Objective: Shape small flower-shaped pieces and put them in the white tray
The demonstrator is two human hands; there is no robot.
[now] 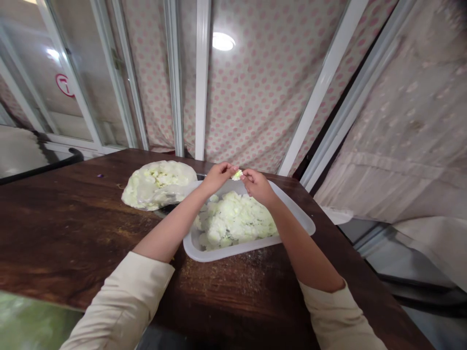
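Observation:
Between my two hands, over the far side of a white plastic tub, is a small pale yellow-green flower (237,175). My left hand (220,176) pinches it from the left, and the fingers of my right hand (256,183) close on its right side. Below them the white tub (302,224) holds a heap of whitish-green flower pieces (237,218), piled highest in the middle. My forearms cross over the tub's left and right sides and hide parts of its rim.
Left of the tub, a clear plastic bag (160,182) full of similar pale flowers lies partly over a dark tray or dish (166,210). Yellowish crumbs dot the brown wooden table (91,223). Glass panels with a dotted curtain (255,97) stand behind the table.

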